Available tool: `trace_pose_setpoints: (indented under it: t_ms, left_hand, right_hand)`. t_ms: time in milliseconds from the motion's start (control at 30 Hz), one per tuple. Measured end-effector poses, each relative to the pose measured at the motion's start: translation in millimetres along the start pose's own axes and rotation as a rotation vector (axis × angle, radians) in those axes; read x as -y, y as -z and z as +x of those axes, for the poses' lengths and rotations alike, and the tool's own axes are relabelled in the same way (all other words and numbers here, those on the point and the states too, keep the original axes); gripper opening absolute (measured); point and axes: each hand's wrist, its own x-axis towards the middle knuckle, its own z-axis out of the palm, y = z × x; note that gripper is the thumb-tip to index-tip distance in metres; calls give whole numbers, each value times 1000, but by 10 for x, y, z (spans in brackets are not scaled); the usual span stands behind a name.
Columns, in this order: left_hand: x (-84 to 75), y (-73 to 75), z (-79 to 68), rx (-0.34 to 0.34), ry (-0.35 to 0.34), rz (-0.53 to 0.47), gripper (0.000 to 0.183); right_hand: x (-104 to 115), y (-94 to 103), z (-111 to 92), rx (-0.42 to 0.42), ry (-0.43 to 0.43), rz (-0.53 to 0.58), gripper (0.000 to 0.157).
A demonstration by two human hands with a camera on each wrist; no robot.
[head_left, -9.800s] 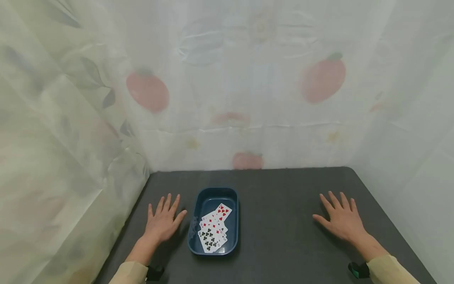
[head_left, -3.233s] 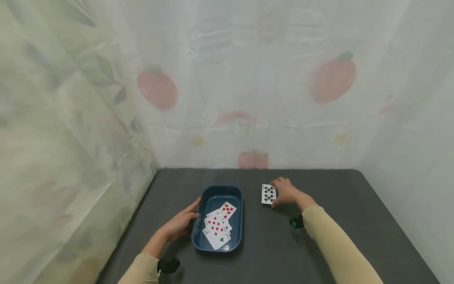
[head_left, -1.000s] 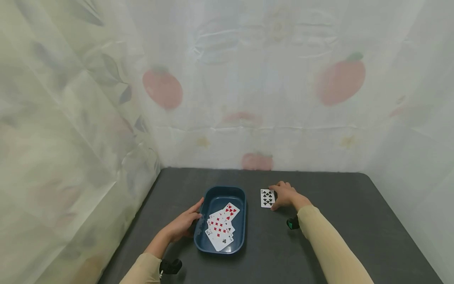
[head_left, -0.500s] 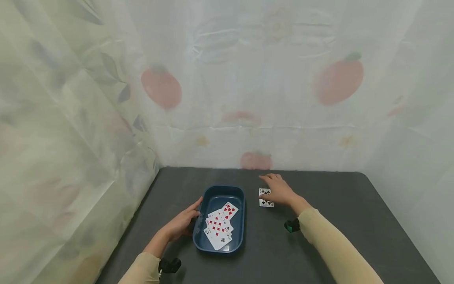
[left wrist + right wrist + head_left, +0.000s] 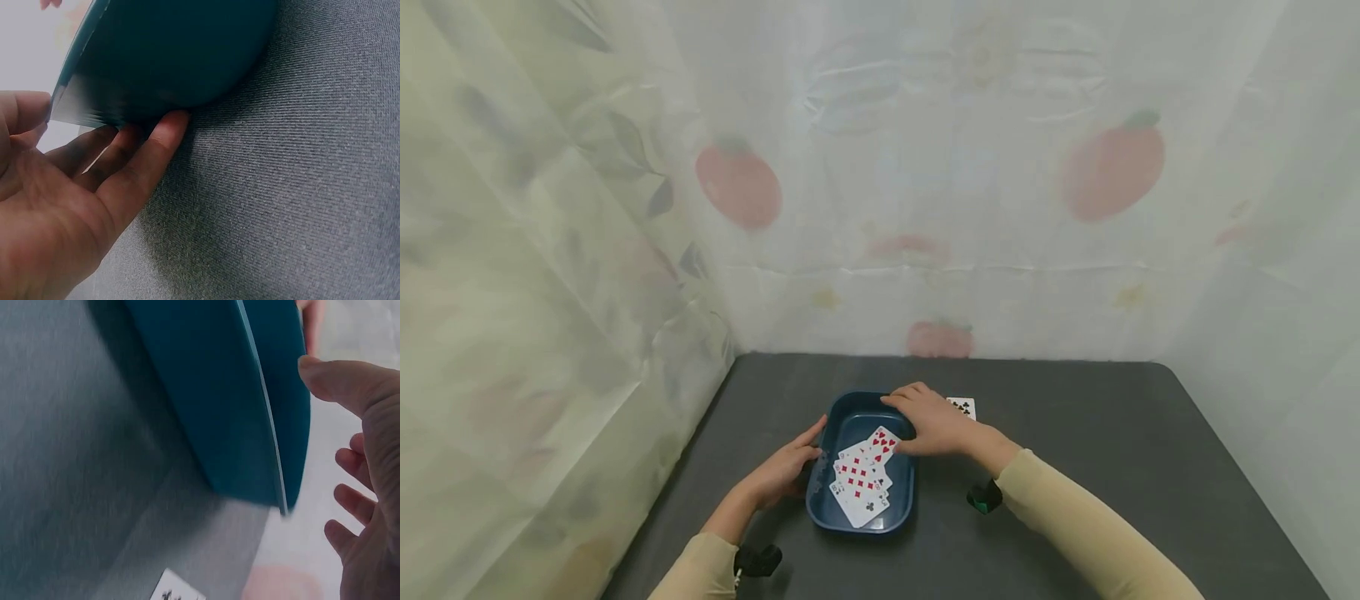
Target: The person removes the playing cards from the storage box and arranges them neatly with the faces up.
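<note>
Fruit-printed sheeting (image 5: 865, 208) backs a dark counter (image 5: 1112, 467). The left hand (image 5: 781, 473) pinches the wall of the blue tray (image 5: 901, 500), apparently steadying it; the right hand (image 5: 931, 422), loosely spread and holding nothing, hangs over the opposite rim. Overlapping cards (image 5: 856, 482) lie inside, between them; a clubs card (image 5: 964, 405) sits beside the right.

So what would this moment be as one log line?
Left hand: grips blue tray at left | right hand: at tray's right edge, holding nothing | cards: overlapping in tray | clubs card: on table, right of tray
</note>
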Motion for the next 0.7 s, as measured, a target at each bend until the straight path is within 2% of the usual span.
trace_pose_setpoints:
  t_ms: [233, 467, 700]
  left_hand:
    - [-12, 1, 9, 11, 3, 8, 62]
    - [-21, 5, 15, 14, -5, 18, 61]
    - [-18, 0, 20, 16, -4, 30, 61]
  right_hand:
    - [228, -178, 145, 101, 84, -77, 85]
    - [384, -297, 263, 201, 98, -128, 88]
    - [479, -422, 360, 265, 112, -215, 88]
